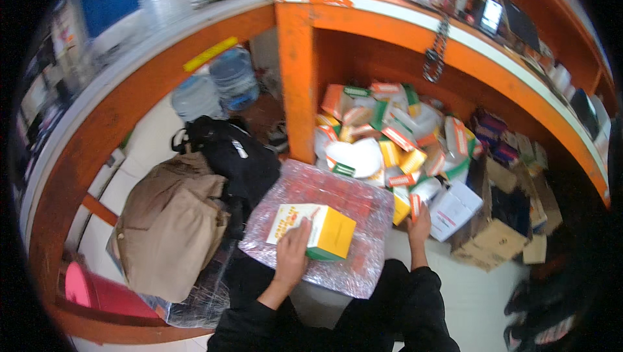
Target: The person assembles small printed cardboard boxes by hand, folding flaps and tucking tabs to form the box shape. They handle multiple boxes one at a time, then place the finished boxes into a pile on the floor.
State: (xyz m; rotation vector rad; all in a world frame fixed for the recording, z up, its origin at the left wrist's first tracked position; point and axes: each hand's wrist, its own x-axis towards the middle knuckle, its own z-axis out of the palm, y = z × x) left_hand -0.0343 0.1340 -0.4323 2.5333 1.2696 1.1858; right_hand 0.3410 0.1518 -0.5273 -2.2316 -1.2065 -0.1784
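A yellow, white and green carton (334, 232) rests on a flat bundle wrapped in bubble wrap (363, 267), in front of my knees. My left hand (293, 251) lies against the carton's white face, its fingers stretched along it. To the right, my right hand (420, 227) reaches the near edge of a pile of packaged goods (355, 157). Its fingers close around the lower end of an orange-and-white packet (416, 204); its fingertips are partly hidden. The pile mixes white rounded pieces with orange, yellow and green wrappers.
A white box (455, 210) and open brown cartons (496, 245) stand right of the pile, under an orange counter (298, 86). A brown cloth (172, 222) and black bag (237, 157) lie left. Water jugs (233, 79) stand behind; a chain (435, 56) hangs from the counter.
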